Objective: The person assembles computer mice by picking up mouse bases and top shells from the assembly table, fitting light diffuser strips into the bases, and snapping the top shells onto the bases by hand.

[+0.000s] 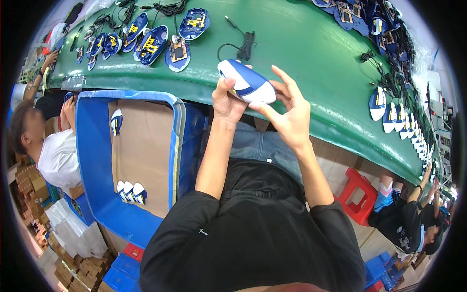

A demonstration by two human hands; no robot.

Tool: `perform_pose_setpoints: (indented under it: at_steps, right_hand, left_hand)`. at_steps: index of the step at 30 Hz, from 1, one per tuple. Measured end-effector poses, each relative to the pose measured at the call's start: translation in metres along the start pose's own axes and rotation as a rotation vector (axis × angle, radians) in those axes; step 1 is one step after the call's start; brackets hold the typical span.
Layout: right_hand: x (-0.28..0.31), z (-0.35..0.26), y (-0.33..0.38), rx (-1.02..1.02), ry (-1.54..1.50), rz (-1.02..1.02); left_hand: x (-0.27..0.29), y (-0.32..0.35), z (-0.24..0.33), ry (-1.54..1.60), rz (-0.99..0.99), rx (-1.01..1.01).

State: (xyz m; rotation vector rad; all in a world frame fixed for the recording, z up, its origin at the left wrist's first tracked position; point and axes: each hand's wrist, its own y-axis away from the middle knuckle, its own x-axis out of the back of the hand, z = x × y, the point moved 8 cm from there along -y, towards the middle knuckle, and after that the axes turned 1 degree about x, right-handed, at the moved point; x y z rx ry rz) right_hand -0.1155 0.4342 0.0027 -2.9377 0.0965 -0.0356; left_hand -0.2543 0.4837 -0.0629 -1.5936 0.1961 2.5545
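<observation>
Just over the near edge of the green table, both hands hold a blue-and-white device [248, 82] with a smooth, pointed oval casing. My left hand [228, 101] grips its left side, thumb upon the casing. With its thumb on the white right end and some fingers behind, my right hand [290, 109] steadies it; the index finger is raised. The undersides of the fingers' grip are hidden by the casing. A bundled black cable [247, 47] lies on the table beyond, one length curving toward the device.
At left, a blue bin [87, 160] lined with cardboard holds several similar devices [131, 191]. Opened casings [153, 45] with yellow inner parts lie at the table's far left. More devices [389, 117] line the right side. A red stool [357, 194] and other people flank me.
</observation>
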Motion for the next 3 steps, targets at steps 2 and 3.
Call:
perform_pose_setpoints:
  at_steps: [2, 3]
  right_hand:
    - [0.0007, 0.0052, -0.0002, 0.009, 0.065, -0.081]
    - [-0.0002, 0.0113, -0.0009, 0.016, 0.134, -0.159]
  left_hand:
    - [0.0043, -0.0008, -0.0024, 0.010, -0.100, -0.020]
    - [-0.0013, -0.0013, -0.0038, 0.024, -0.200, -0.035]
